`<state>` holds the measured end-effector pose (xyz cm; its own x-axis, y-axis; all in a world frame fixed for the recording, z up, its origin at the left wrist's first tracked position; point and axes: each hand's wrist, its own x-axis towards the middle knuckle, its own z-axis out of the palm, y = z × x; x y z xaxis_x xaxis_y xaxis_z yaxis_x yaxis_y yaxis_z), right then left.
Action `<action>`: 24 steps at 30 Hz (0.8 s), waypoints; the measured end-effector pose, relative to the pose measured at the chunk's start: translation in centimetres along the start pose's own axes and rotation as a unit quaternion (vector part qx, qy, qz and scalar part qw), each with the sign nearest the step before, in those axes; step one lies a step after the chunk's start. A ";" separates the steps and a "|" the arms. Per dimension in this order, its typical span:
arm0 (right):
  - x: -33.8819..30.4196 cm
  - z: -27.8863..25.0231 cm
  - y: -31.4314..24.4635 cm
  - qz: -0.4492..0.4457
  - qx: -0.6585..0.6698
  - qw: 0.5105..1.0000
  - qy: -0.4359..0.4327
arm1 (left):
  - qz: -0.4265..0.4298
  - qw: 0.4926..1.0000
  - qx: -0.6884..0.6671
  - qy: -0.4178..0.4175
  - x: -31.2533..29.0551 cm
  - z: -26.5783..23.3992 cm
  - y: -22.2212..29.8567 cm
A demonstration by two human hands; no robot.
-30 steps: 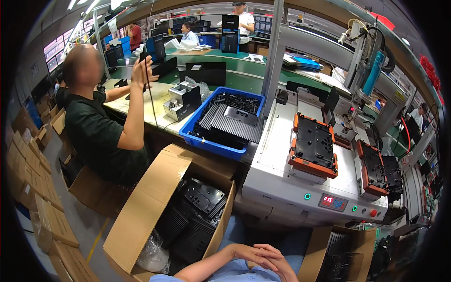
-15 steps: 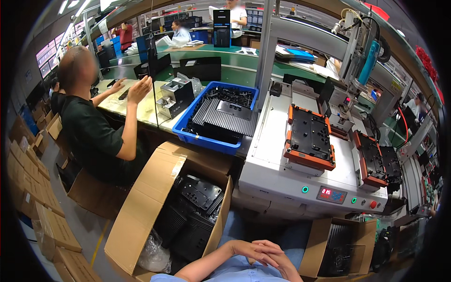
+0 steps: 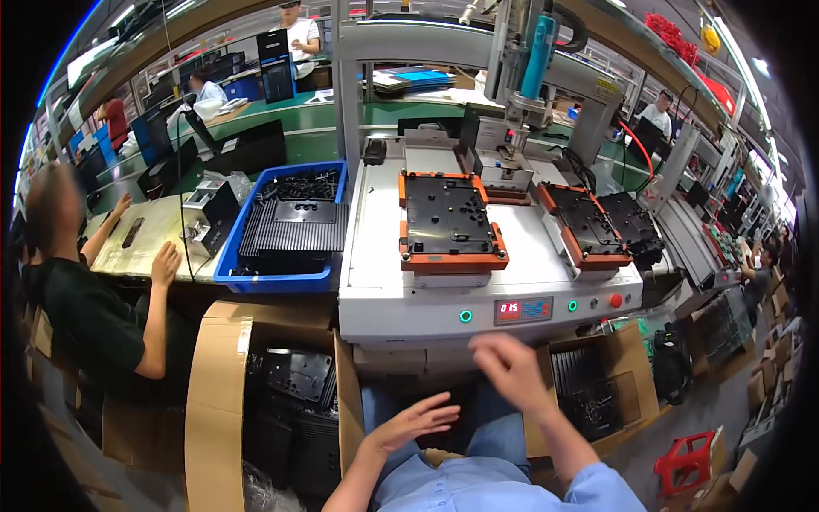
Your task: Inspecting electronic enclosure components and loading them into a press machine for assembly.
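Head view, looking down past a light blue shirt and jeans. The left hand (image 3: 418,424) is over the lap, its fingers slightly apart. The right hand (image 3: 514,375) is farther forward, in front of and below the front edge of a white machine (image 3: 372,247). It is blurred, the fingers bent; how far apart they are, I cannot tell.

On the machine, a flat black panel (image 3: 435,218) lies in an orange fixture (image 3: 448,258), ahead of the hands. To its right, a second black panel (image 3: 589,220) lies in another orange fixture (image 3: 607,257), with more black parts (image 3: 630,222) just beside it. The front carries a lit display (image 3: 523,311) between two green-ringed buttons. A blue cylindrical tool (image 3: 537,55) stands upright above the machine's rear.

Left of the machine, a blue bin (image 3: 281,280) holds ribbed black parts (image 3: 294,230). Open cardboard boxes with black parts inside stand on either side of the lap: a left box (image 3: 217,401) and a right box (image 3: 634,367). Farther left, a co-worker (image 3: 94,307) in a dark shirt sits at a pale surface (image 3: 153,239). A red stool (image 3: 682,461) is at lower right.
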<state>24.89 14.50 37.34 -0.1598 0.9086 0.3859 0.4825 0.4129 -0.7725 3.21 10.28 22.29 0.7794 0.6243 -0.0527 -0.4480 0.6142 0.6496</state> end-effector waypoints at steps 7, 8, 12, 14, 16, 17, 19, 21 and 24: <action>11.9 -3.2 -0.5 -0.039 -0.082 0.983 0.157 | 0.012 0.997 0.044 0.056 0.7 0.5 -0.2; 12.7 -2.7 0.5 0.018 -0.038 0.994 0.106 | 0.007 0.997 0.046 0.059 0.6 0.3 -0.3; 13.3 -1.7 2.4 -0.098 -0.195 0.966 0.142 | 0.003 0.996 0.059 0.070 0.3 0.3 -0.5; 13.9 -1.7 2.2 -0.097 -0.205 0.962 0.152 | 0.001 0.996 0.058 0.069 0.4 -0.2 -0.6; 14.7 -2.8 1.7 0.019 -0.140 0.982 0.122 | 0.005 0.996 0.057 0.062 0.7 -0.4 -0.5; 15.2 -3.2 1.6 0.004 -0.185 0.979 0.090 | 0.009 0.997 0.057 0.061 0.6 -0.4 -0.3; 16.1 -4.3 0.9 0.040 -0.135 0.989 0.040 | 0.014 0.995 0.059 0.074 0.2 -0.3 0.0; 18.1 -5.3 1.1 0.037 -0.121 0.992 0.004 | 0.020 0.995 0.057 0.080 0.1 -0.4 0.1; 23.3 -5.8 3.9 -0.029 -0.193 0.979 0.057 | 0.020 0.995 0.058 0.080 0.5 -0.1 0.3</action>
<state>28.05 36.88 46.25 -0.1098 0.8629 0.4934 0.7681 0.3887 -0.5088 3.35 10.85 22.38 0.6788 0.7210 -0.1395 -0.4163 0.5342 0.7357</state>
